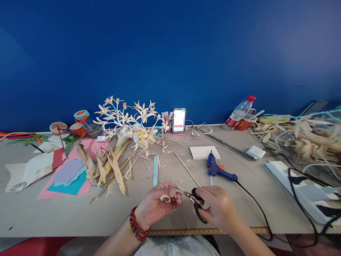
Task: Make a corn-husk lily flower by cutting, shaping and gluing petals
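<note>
My right hand [221, 208] grips the black handles of a pair of scissors [197, 212], its fingers in the loops. The blades point left and reach the fingertips of my left hand [154, 202]. Between the bent fingers of that hand is a curled, pale strip of corn husk [165, 198]. Whether the blades touch the strip is too small to tell. Just beyond my hands lie a light blue ribbon strip [155, 172], a thin wooden stick [187, 169] and small husk scraps. A blue hot glue gun [218, 170] rests beyond my right hand.
Husk flowers on blue stems [130, 121] stand at the back. Dried corn husks [114, 165] and coloured paper [87, 190] lie left. A white power strip [295, 188] with black cables, more husks [306, 138] and a tilted bottle [239, 112] are on the right.
</note>
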`<control>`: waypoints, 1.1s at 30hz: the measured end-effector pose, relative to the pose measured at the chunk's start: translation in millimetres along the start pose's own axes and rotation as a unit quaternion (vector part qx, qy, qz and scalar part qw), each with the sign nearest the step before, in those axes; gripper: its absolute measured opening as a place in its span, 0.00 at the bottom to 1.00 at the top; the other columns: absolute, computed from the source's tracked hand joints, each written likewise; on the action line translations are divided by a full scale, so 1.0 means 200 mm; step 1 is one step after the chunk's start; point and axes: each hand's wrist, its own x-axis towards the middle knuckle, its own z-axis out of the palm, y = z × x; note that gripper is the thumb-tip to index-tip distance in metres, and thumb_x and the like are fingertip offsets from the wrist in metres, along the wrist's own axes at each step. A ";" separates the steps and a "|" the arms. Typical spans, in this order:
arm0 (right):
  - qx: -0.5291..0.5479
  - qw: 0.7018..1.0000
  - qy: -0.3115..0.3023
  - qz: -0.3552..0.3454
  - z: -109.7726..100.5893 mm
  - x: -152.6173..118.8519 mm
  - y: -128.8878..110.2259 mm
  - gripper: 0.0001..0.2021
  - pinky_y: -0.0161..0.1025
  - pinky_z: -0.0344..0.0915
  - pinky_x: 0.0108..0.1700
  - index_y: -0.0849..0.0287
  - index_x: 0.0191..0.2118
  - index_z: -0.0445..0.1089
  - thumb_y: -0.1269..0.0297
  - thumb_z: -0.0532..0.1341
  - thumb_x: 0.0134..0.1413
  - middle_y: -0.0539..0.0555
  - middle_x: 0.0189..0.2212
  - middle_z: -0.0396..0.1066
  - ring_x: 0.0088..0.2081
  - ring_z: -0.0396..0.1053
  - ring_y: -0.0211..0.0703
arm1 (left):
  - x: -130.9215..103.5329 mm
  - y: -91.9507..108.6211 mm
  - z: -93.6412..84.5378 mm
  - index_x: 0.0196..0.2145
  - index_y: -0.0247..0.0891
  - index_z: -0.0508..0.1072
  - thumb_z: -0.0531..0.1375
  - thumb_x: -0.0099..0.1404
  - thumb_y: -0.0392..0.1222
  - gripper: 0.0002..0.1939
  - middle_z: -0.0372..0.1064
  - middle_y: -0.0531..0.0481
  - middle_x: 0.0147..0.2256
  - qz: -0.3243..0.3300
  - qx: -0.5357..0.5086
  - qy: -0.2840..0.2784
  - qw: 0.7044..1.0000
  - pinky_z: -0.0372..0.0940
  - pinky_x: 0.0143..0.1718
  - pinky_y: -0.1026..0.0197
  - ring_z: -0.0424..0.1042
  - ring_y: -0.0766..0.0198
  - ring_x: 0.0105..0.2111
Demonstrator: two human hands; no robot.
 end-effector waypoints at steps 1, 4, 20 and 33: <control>-0.001 1.000 0.003 -0.001 0.00 0.00 0.00 0.08 0.36 0.51 0.26 0.57 0.26 0.63 0.65 0.54 0.56 0.49 0.17 0.65 0.19 0.62 0.39 | 0.00 0.00 0.00 0.27 0.30 0.77 0.66 0.52 0.30 0.03 0.73 0.46 0.24 0.000 0.000 0.000 1.000 0.61 0.37 0.59 0.71 0.63 0.28; -0.002 1.000 0.012 -0.010 0.00 0.00 0.00 0.09 0.36 0.51 0.25 0.57 0.26 0.63 0.65 0.54 0.57 0.48 0.17 0.64 0.19 0.61 0.39 | 0.00 -0.01 0.00 0.28 0.31 0.76 0.66 0.52 0.31 0.03 0.72 0.47 0.24 -0.003 0.004 -0.003 1.000 0.61 0.38 0.59 0.71 0.63 0.28; 0.010 0.971 -0.086 0.224 0.03 -0.03 0.04 0.12 0.33 0.53 0.22 0.55 0.27 0.63 0.55 0.60 0.56 0.47 0.17 0.66 0.19 0.65 0.40 | -0.02 0.02 0.03 0.27 0.34 0.74 0.65 0.58 0.33 0.04 0.74 0.47 0.31 0.101 0.163 0.000 0.981 0.61 0.39 0.63 0.71 0.65 0.33; -0.117 0.922 -0.249 0.272 0.17 -0.06 0.04 0.10 0.34 0.51 0.24 0.54 0.41 0.67 0.68 0.63 0.51 0.52 0.41 0.74 0.29 0.75 0.44 | -0.05 0.06 0.03 0.34 0.41 0.78 0.61 0.64 0.33 0.06 0.77 0.47 0.35 0.384 0.494 -0.019 0.780 0.65 0.42 0.55 0.73 0.59 0.37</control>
